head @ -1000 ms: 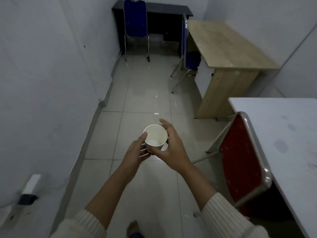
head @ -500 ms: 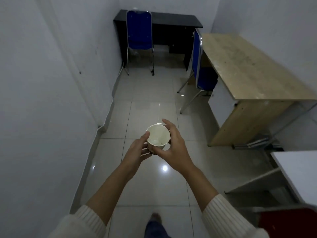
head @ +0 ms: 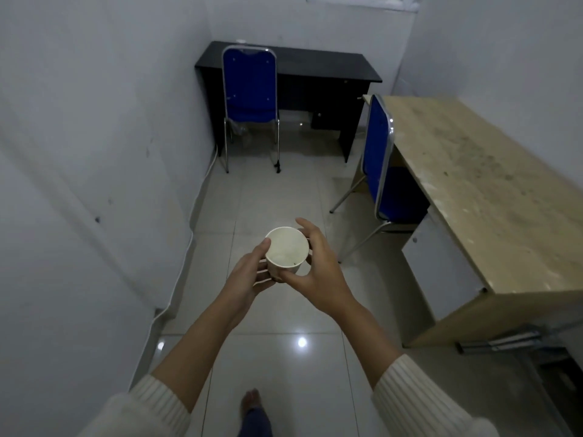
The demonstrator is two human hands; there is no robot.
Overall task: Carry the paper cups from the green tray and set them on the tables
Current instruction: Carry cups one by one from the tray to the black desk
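Holding a white paper cup (head: 286, 251) between both hands at the centre of the frame, I am keeping it upright over the tiled floor (head: 277, 197), its open mouth facing the camera and a small dark speck showing inside near the bottom. My left hand (head: 249, 275) is cradling the cup from the left and below, its fingers (head: 263, 272) curled under the base and the thumb pressing against the rim on the left side. My right hand (head: 315, 272) is wrapping the cup from the right, thumb lying along the lower wall and the fingers (head: 307, 227) arching around the far side; the index tip looks slightly lifted off the rim, though I cannot tell for certain. Both sets of fingers are closing on the cup. Cream ribbed sleeves (head: 419, 395) are covering my forearms at the bottom of the frame, and a bare foot (head: 251, 400) is showing at the bottom centre. A wooden table (head: 492, 190) is standing at the right of the frame with a blue chair (head: 378, 159) tucked against its left edge. A black table (head: 315, 64) is sitting at the upper centre against the far wall, with a second blue chair (head: 250, 86) in front of it. White walls (head: 94, 152) are filling the left side.
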